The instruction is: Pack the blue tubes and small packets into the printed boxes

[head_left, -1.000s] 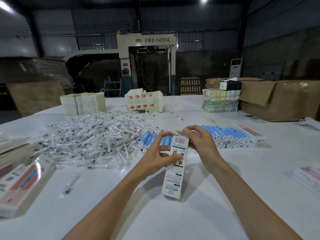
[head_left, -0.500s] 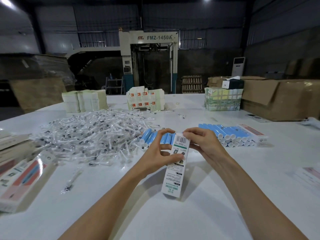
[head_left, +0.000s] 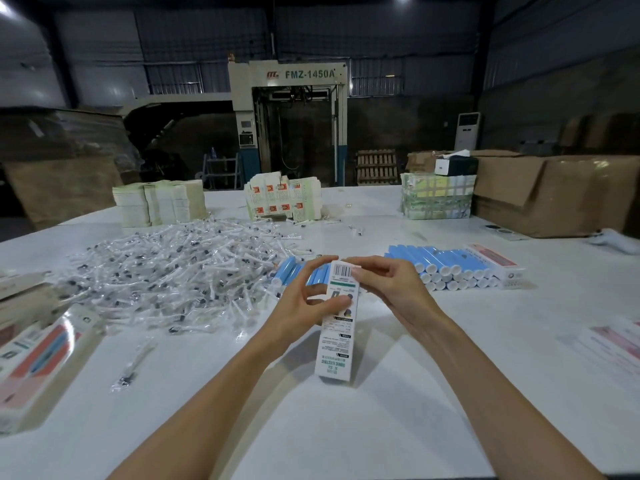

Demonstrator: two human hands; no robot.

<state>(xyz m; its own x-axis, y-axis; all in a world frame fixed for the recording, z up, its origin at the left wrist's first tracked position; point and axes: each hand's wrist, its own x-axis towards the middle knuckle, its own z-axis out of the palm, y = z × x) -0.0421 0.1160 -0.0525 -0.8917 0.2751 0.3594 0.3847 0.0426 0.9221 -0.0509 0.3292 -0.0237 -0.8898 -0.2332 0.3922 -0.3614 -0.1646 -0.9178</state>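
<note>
Printed box [head_left: 336, 336] sits between both hands, right in front of the person. Its long axis runs from the fingers down and back toward the body, and the near end is at the bench [head_left: 346, 427], apparently resting on it. The left hand [head_left: 301, 306] grips the upper part of the box from the left, with its fingers curled behind the edge and its thumb laid across the printed face. The right hand [head_left: 391, 289] is curled over the far end, its fingertips pinching at the flap by the barcode. Both hands meet at that far end, so I judge the work in hand to be at the flap there. The right hand does the fine work while the left steadies the box. Whether the flap is open or tucked, and whether anything is inside, cannot be told.

The box is a narrow white carton. It has a barcode at the far end, a green band beneath that, small dark pictures mid-face and teal lettering near the low end.

Just beyond the left hand lie a few blue tubes [head_left: 294, 273], their length pointing away from the person, so they are the nearest stock for that hand. A larger stacked row of tubes [head_left: 446, 266] lies beyond and to the right of the right hand, white ends facing the person. The heap of small packets [head_left: 173, 275] spreads well to the left, with one stray packet [head_left: 133, 363] nearer. More boxes [head_left: 38, 358] lie flat at the left edge.
</note>
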